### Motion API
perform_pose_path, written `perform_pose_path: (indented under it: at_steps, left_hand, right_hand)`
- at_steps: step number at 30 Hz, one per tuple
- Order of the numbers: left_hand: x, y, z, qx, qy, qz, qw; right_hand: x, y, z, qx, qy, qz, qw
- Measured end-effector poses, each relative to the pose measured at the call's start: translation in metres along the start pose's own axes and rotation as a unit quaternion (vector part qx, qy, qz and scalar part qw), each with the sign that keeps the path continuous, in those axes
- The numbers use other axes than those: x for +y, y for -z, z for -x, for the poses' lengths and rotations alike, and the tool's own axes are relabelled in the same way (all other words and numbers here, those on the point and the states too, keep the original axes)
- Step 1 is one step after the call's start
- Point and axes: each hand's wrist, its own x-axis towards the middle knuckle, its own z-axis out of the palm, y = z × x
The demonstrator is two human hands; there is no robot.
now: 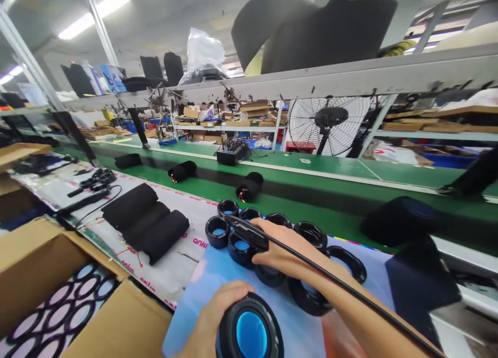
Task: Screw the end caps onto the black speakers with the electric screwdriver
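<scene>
My left hand (212,316) is closed around the side of a black round ring-shaped part (272,321), which shows bright blue through its middle. It is close to the camera at the bottom of the view. My right hand (284,244) grips a black corded hand tool (247,232), whose cable runs back along the forearm. The tool's tip lies over a group of black rings (217,232) standing on a blue printed sheet (206,283). Several of these rings are partly hidden behind my right hand and arm.
Beyond the sheet runs a green conveyor (210,187) carrying black cylinders (251,186). Black padded sleeves (143,220) lie to the left, near an open cardboard box (128,316) of similar rings. A metal shelf (350,78) crosses above, and a fan (329,122) stands behind.
</scene>
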Motion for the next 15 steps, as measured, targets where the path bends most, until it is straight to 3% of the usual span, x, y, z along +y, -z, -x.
perform_pose_path:
  at_steps: [5, 9, 12, 15]
  left_hand:
    - [-0.003, -0.007, 0.001, -0.004, 0.057, 0.042, 0.997]
    - [0.015, -0.006, -0.004, -0.027, 0.121, 0.044, 0.991]
    - [0.036, -0.004, -0.008, -0.037, 0.192, 0.01, 0.981]
    - [0.041, -0.004, -0.007, -0.032, 0.201, -0.009, 0.979]
  right_hand:
    - [-0.01, -0.007, -0.035, -0.066, 0.078, 0.071, 0.992]
    - [-0.013, -0.016, -0.047, -0.103, 0.089, 0.116, 0.984]
    - [-0.018, -0.018, -0.045, -0.106, 0.083, 0.124, 0.983]
    - [-0.028, -0.005, -0.025, -0.067, 0.062, 0.1, 0.991]
